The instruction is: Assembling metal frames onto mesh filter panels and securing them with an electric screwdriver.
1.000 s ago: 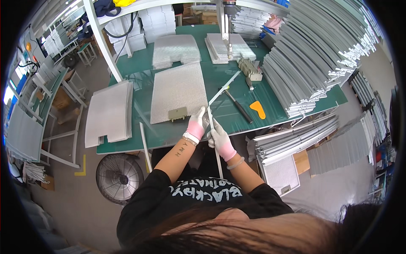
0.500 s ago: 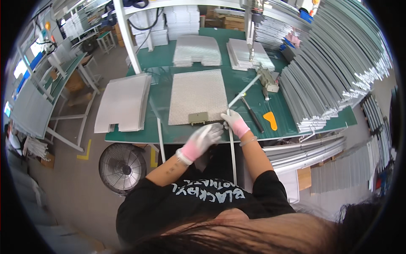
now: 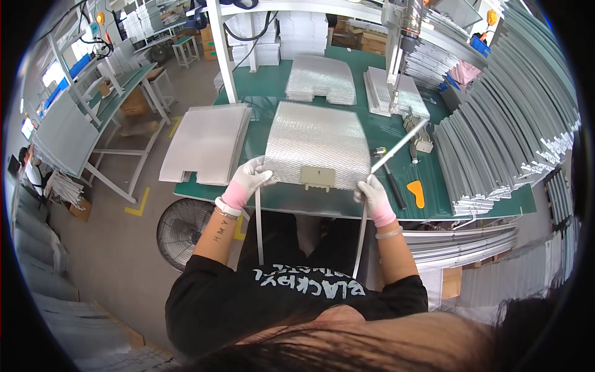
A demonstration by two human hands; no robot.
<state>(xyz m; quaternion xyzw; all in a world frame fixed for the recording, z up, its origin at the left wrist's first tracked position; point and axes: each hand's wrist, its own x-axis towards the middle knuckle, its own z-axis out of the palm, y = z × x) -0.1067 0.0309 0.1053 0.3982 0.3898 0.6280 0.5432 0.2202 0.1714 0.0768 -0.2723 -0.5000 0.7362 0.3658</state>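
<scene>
A silvery mesh sheet (image 3: 317, 133) lies in front of me on the green table, with a small grey-green metal block (image 3: 318, 178) on its near edge. My left hand (image 3: 248, 181), in a white and pink glove, closes its fingertips at the sheet's near left corner. Below that hand a thin white strip (image 3: 259, 232) hangs past the table edge. My right hand (image 3: 375, 201), gloved alike, is closed around a white strip (image 3: 360, 245) at the sheet's near right corner. From there another strip length (image 3: 401, 145) slants to the far right.
Right of the sheet lie a black-handled hammer (image 3: 394, 186), an orange scraper (image 3: 416, 193) and a metal fixture (image 3: 419, 133). Sheet stacks stand left (image 3: 204, 142) and behind (image 3: 321, 80). A tall row of grey panels (image 3: 496, 118) fills the right; a fan (image 3: 184, 232) stands below left.
My left hand has moved from beside the metal block to the sheet's left corner. My right hand stays by the right corner on the strip. The whole view has shifted.
</scene>
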